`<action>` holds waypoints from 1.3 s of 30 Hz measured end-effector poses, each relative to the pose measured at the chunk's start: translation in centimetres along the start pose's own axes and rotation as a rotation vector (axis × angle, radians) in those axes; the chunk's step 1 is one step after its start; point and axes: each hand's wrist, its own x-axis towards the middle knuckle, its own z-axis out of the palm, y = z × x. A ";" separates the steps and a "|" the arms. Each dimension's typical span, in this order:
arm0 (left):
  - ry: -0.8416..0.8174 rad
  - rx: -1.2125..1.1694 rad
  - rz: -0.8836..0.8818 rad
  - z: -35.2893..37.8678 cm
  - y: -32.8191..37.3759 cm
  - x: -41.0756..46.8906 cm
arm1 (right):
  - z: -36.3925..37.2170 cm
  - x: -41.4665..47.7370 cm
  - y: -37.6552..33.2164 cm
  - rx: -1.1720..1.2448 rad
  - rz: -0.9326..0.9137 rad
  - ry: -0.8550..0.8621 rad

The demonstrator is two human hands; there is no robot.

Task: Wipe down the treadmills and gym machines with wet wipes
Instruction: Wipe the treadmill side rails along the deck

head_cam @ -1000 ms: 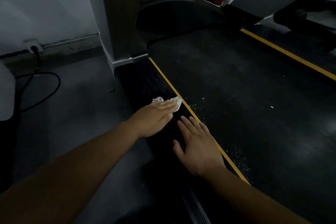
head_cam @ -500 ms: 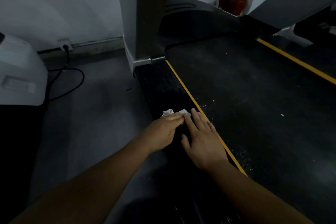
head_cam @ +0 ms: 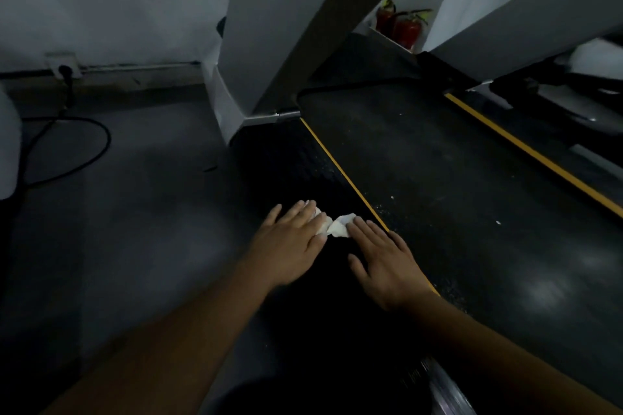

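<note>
A crumpled white wet wipe (head_cam: 335, 226) lies on the black left side rail (head_cam: 286, 172) of a treadmill, just left of the rail's yellow stripe. My left hand (head_cam: 291, 244) lies flat with straight fingers, its fingertips pressing the wipe's left part. My right hand (head_cam: 384, 259) also lies flat on the rail, its fingertips touching the wipe's right end. The treadmill's dark belt (head_cam: 455, 212) stretches to the right and carries pale specks of dust.
The treadmill's grey upright post (head_cam: 269, 44) rises at the head of the rail. A black cable (head_cam: 84, 158) loops over the grey floor from a wall socket (head_cam: 64, 69). Red fire extinguishers (head_cam: 404, 27) stand behind. A second yellow stripe (head_cam: 526, 148) edges the belt's right side.
My hands have drawn apart slightly, so more of the wipe shows, stretched between them. My view has tilted up and shifted along the rail; the post looks larger.
</note>
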 end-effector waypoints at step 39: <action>-0.067 -0.084 -0.012 -1.7 -5.7 4.3 | -0.6 11.3 -3.6 0.021 0.074 -0.004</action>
